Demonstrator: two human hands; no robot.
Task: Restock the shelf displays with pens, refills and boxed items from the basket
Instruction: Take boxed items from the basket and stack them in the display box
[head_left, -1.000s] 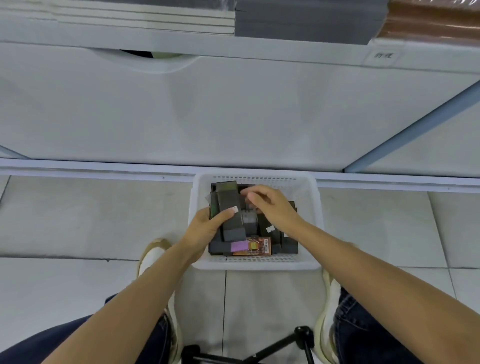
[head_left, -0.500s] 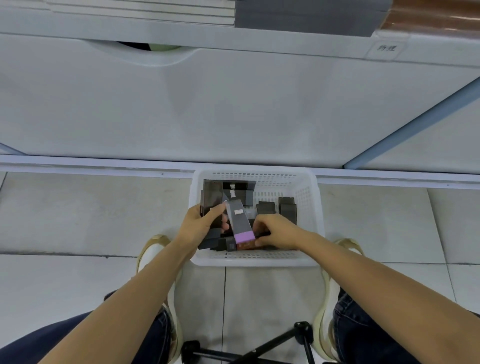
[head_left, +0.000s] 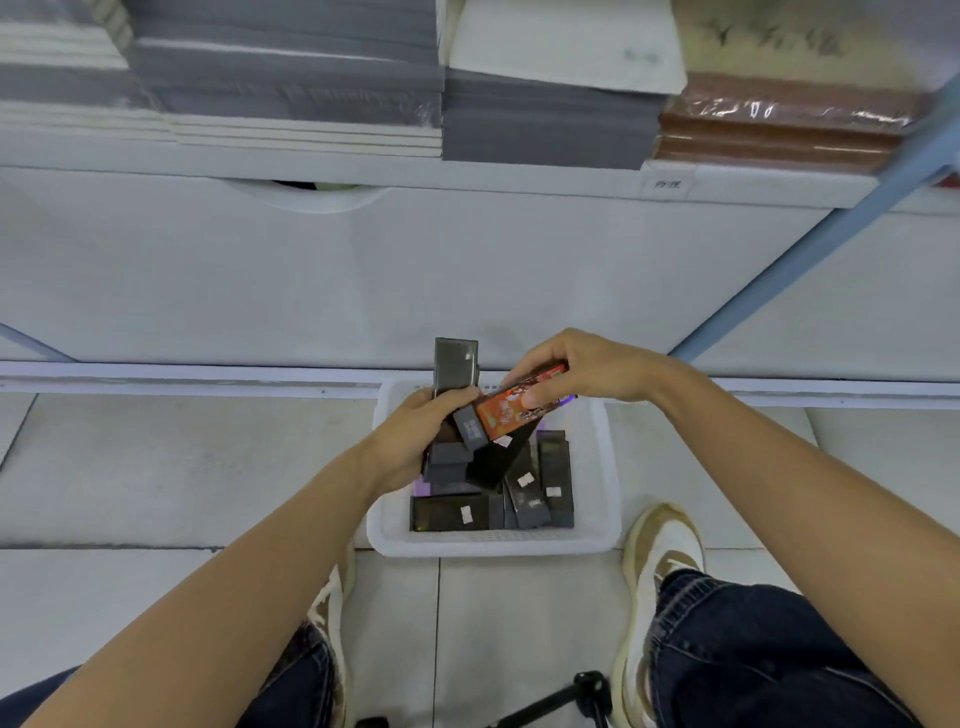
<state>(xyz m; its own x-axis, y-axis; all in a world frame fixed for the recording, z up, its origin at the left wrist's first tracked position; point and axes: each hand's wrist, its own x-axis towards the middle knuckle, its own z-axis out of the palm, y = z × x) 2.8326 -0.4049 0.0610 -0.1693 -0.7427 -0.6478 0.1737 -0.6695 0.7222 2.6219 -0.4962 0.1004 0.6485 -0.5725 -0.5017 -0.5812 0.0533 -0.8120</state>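
A white plastic basket (head_left: 597, 540) stands on the floor between my feet, with several dark boxes (head_left: 553, 478) lying in it. My left hand (head_left: 415, 436) grips a bundle of dark boxes (head_left: 456, 364) raised above the basket, one standing upright over my fingers. My right hand (head_left: 582, 369) holds an orange printed box (head_left: 511, 410) tilted against that bundle, thumb pressed on its face. A purple end shows behind the orange box.
A white shelf unit (head_left: 467, 270) fills the view ahead. Its upper shelf carries stacked grey, white and brown notebooks (head_left: 545, 119). A blue upright (head_left: 810, 260) slants at the right. My shoes (head_left: 665, 551) flank the basket; a black tripod leg (head_left: 545, 706) lies on the tiles.
Both hands have lifted out of the basket with boxes. My right hand took up the orange box from the basket's front. The view tilted upward, showing the shelf's notebooks.
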